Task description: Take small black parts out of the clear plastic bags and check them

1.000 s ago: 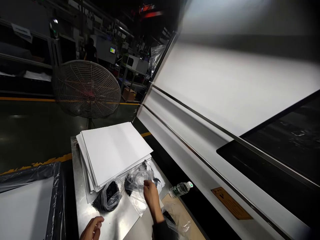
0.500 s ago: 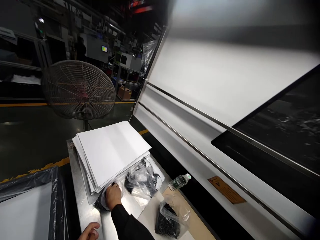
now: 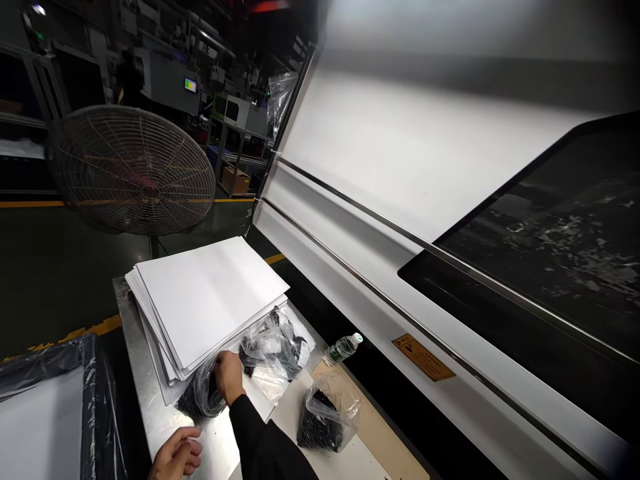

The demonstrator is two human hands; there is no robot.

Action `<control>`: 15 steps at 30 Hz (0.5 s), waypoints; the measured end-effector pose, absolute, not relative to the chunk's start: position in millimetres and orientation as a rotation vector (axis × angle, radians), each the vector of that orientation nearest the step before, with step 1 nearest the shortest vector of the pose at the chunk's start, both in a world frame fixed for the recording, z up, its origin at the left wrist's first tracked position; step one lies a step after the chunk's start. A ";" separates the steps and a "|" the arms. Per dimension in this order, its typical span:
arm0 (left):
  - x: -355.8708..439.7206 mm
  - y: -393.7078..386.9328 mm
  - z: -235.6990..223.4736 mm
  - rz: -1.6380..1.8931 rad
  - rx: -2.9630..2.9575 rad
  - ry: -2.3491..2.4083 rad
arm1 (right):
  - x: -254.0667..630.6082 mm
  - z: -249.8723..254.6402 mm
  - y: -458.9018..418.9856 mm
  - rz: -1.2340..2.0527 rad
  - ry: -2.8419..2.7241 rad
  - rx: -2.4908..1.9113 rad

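Just at the near edge of the paper stack, on the left half of the metal table (image 3: pixel 137 363): an open clear bag (image 3: pixel 205 393) with black contents, too indistinct to name. At the right side of its mouth, the right hand (image 3: pixel 230 377), back upward, fingers bent down against the plastic; grip impossible to tell, with fingertips hidden. Behind that hand, a black sleeve (image 3: pixel 260 433) slanting in from the near edge. Nearer and to the left, over the shiny tabletop, the left hand (image 3: pixel 175 453), fingers loosely curled and parted, thumb side up, unclosed.

Directly beyond the bag, the stack of white sheets (image 3: pixel 213 300), edges uneven. To the right of the right hand, a crumpled clear bag (image 3: pixel 275 350) with more black pieces. Nearer and farther right, on pale and tan boards (image 3: pixel 370 400), another clear bag (image 3: pixel 323 423), bulging with black contents. Beyond it, a tilted plastic bottle (image 3: pixel 343 349) with a white cap.

Along the right, a large white machine (image 3: pixel 425 153) with a dark window (image 3: pixel 545 220) and an orange label (image 3: pixel 423 358). At near left, a black-plastic-lined container (image 3: pixel 90 393). Far left, a round caged fan (image 3: pixel 135 170); beyond, dim shelving with a cardboard box (image 3: pixel 235 180).
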State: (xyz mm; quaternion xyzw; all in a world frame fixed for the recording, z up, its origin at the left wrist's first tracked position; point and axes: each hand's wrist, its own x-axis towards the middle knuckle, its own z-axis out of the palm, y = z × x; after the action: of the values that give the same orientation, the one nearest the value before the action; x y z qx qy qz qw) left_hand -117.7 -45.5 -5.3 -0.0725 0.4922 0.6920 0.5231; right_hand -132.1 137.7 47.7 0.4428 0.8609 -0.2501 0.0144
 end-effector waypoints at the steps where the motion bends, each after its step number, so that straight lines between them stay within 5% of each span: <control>1: -116.8 -39.9 -0.2 1.671 -0.206 1.113 | -129.1 53.5 138.3 -0.863 2.700 1.383; 7: -114.0 10.4 38.5 1.754 -0.440 0.649 | -96.1 95.1 110.4 -1.365 2.769 1.330; 15: -95.2 13.6 80.2 1.641 -0.434 0.509 | -17.5 133.6 45.6 -1.536 2.918 1.502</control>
State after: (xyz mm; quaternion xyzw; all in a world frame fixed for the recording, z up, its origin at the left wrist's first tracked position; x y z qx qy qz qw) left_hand -95.2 13.6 80.2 -0.1898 0.2226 0.7174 0.6323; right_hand -17.5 45.6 133.6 0.4024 0.7821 -0.4115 -0.2387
